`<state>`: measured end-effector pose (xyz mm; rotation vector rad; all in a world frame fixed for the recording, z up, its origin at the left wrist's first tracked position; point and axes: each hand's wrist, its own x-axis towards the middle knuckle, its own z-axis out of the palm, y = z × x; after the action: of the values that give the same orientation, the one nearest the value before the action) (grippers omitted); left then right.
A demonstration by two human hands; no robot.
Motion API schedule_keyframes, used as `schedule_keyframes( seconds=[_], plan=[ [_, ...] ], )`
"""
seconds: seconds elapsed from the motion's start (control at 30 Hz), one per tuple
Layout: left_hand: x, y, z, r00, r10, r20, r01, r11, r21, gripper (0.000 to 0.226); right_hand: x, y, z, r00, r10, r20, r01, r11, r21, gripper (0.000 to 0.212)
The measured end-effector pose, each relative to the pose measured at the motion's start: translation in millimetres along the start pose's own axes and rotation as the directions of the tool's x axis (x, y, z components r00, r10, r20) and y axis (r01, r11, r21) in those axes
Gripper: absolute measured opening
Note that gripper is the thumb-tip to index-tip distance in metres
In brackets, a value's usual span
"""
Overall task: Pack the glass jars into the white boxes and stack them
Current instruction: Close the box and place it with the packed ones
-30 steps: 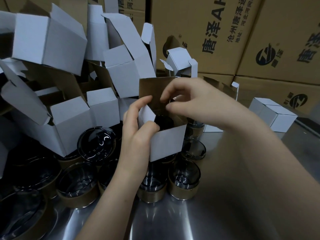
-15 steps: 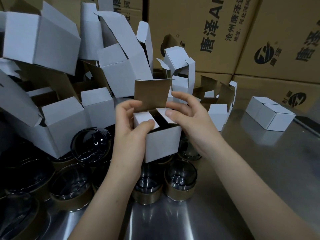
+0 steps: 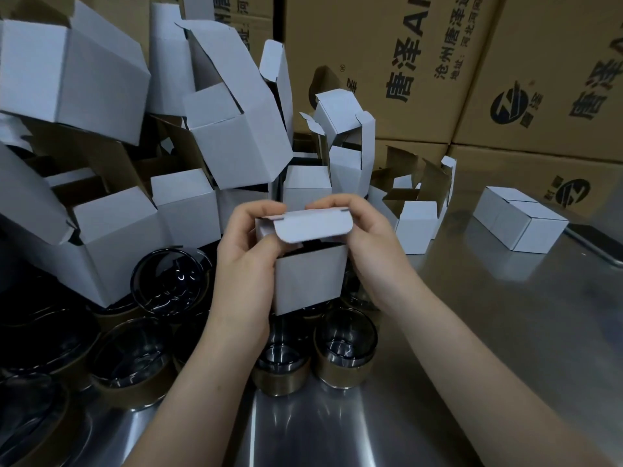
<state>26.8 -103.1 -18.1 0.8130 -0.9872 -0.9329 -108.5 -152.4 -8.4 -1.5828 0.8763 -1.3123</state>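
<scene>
Grip: your left hand [image 3: 246, 264] and right hand [image 3: 371, 251] curl round the white box [image 3: 310, 281], fingertips pressing its lid flap [image 3: 312, 224] down.
Box: held between your palms, raised just above the glass jars [image 3: 345, 352].
Jars: standing on the steel table [image 3: 455, 382].
Behind: open boxes [image 3: 111, 237] piled left, closed boxes [image 3: 519, 219] right, brown cartons [image 3: 371, 62] at the back.

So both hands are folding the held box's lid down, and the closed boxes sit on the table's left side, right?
No: the head view shows the closed boxes on the steel table's right side. The left hand and right hand are folding the held box's lid down.
</scene>
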Motion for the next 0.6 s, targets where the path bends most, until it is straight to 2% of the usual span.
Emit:
schedule_keyframes(
  seconds=[0.17, 0.3, 0.37, 0.47, 0.6],
  plan=[
    [-2, 3, 1, 0.996, -0.075, -0.042, 0.072, 0.995, -0.066, 0.03, 0, 4, -2, 0.998, 0.044, -0.043, -0.044, 0.999, 0.011, 0.035],
    [-2, 6, 1, 0.993, -0.113, -0.021, 0.108, 0.979, -0.175, 0.031, 3, 4, -8, 1.0, 0.014, 0.004, -0.014, 1.0, -0.026, 0.032],
    [-3, 7, 1, 0.995, -0.101, 0.0, 0.1, 0.987, -0.129, 0.032, 2, 3, -13, 0.996, 0.008, 0.089, -0.008, 1.0, 0.009, 0.034],
    [-5, 7, 3, 0.997, -0.053, 0.047, 0.051, 0.998, 0.034, 0.052, 0, 0, -21, 0.976, 0.007, 0.219, -0.02, 0.998, 0.057, 0.039],
    [-7, 6, 3, 0.998, -0.023, 0.061, 0.014, 0.99, 0.138, 0.062, -1, -3, -24, 0.971, -0.002, 0.238, -0.013, 0.998, 0.063, 0.034]
  ],
)
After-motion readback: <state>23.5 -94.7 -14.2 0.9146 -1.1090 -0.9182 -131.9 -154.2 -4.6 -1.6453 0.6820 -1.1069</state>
